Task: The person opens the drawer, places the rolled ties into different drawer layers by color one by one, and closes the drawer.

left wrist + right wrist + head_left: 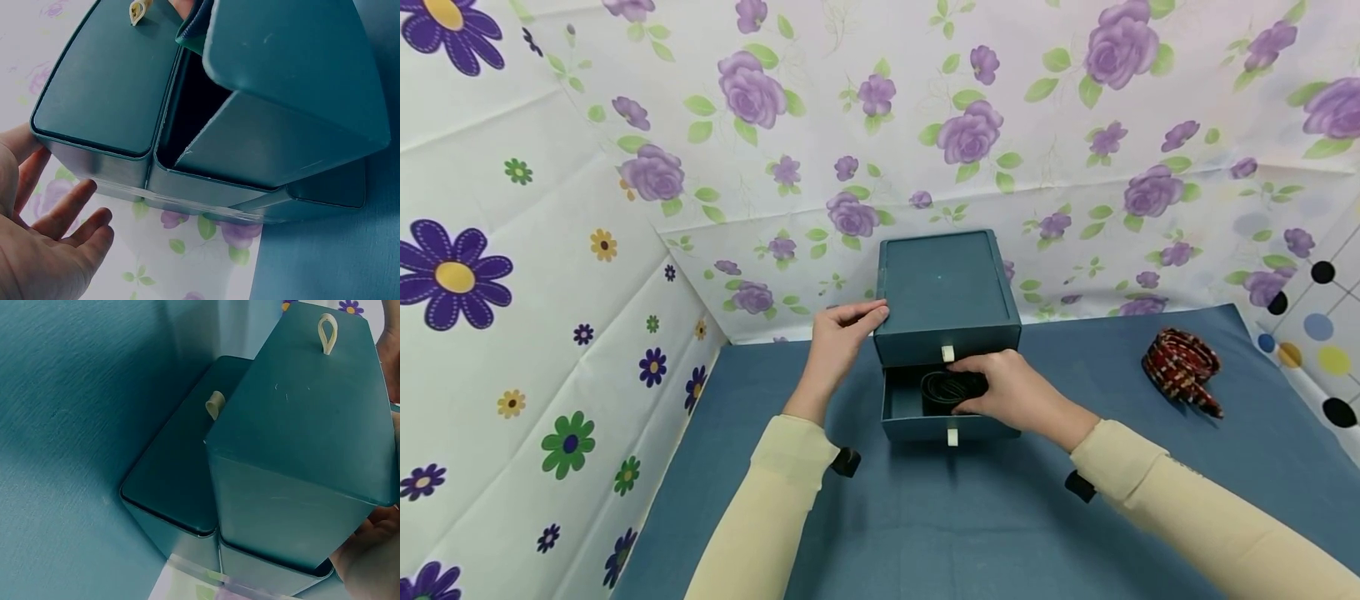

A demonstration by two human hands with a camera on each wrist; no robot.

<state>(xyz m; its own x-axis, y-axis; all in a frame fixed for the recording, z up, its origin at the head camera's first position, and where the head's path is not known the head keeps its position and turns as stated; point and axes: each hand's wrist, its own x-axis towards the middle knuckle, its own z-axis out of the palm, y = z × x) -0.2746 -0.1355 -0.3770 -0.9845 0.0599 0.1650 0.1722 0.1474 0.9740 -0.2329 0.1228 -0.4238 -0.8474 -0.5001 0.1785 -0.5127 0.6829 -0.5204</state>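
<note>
Fingers of right hand [1011, 386] clamp black coil [945, 392] in pulled-out lower drawer [917, 429], frame centre; left hand [841, 340] touches cabinet [943, 283], fingers loosely apart. Drawer's out; coil work seems unfinished, closing likely pending.

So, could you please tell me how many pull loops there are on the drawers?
3: a top loop on the closed upper drawer, a middle loop on the open drawer and a bottom loop, seen only in the right wrist view, on the lowest drawer.
</note>
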